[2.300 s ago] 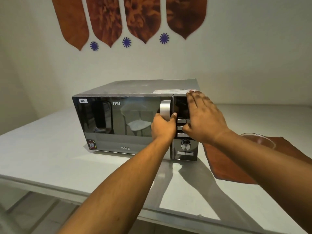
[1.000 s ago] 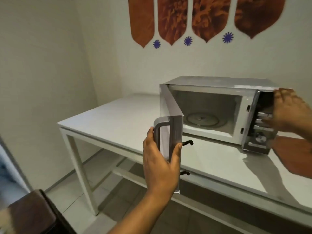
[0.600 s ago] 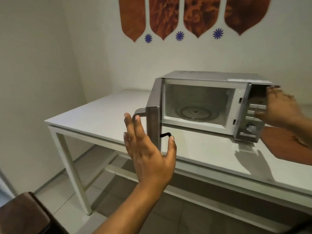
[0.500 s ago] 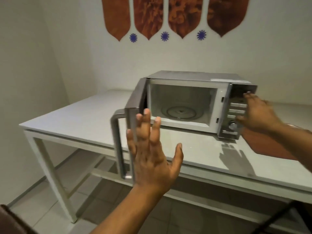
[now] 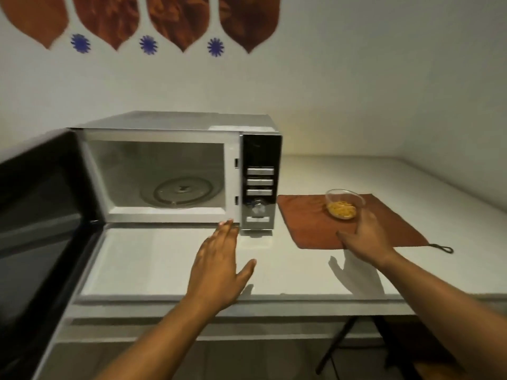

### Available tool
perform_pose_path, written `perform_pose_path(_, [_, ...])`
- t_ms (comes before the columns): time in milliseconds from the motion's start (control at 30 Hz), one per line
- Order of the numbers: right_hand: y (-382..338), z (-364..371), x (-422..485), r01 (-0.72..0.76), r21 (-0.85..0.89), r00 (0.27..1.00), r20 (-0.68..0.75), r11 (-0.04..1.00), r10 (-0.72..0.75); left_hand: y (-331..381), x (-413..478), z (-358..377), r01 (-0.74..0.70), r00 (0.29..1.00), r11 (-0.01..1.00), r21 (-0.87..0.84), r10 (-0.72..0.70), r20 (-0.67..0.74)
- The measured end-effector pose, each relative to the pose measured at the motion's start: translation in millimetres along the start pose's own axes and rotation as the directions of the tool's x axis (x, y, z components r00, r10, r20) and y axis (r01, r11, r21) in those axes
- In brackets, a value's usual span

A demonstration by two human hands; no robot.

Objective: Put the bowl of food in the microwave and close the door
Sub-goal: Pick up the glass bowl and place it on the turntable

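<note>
On the table (image 5: 170, 259), the microwave (image 5: 175, 171) faces the viewer, door (image 5: 38, 229) swung left; both hands are spread, the right hand (image 5: 366, 238) beside the upright bowl (image 5: 344, 204), the left hand (image 5: 219, 267) empty.

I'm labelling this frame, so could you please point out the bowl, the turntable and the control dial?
bowl (image 5: 344, 205): head view, its glass side over the food.
turntable (image 5: 179, 191): head view, plate centre.
control dial (image 5: 258, 209): head view, knob face.

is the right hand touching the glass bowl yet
Cannot tell. In the head view the right hand reaches up to the near rim of the glass bowl on the brown cloth, its fingers overlapping the bowl's edge; no gap or contact shows plainly.
</note>
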State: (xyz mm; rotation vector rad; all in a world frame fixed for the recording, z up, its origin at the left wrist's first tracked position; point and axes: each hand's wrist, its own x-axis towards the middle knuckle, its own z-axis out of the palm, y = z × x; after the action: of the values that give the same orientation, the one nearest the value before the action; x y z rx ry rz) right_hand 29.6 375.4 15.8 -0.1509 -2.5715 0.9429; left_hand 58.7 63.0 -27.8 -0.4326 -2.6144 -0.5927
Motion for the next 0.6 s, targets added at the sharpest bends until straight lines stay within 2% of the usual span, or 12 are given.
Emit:
perform_pose_path(267, [71,-5,73,-0.027,-0.038,0.999,-0.019,0.999,0.026,4,38,75,0.112,0.973,0.988,0.107,-0.131,0.189])
perform_pose_path(400, [87,-6,94,-0.034,-0.085,0.998,0.042,0.996,0.038,1,38,88,0.103,0.945,0.986,0.128,-0.137,0.297])
perform_pose_path(533, [97,-5,114,-0.018,-0.125,0.996,0.081,0.992,0.028,-4,39,90,0.116,0.93,0.983,0.141,-0.158,0.332])
perform_pose_path(600, [102,-2,123,-0.032,-0.108,0.988,0.148,0.994,0.048,-3,39,88,0.128,0.928,0.981,0.145,-0.17,0.331])
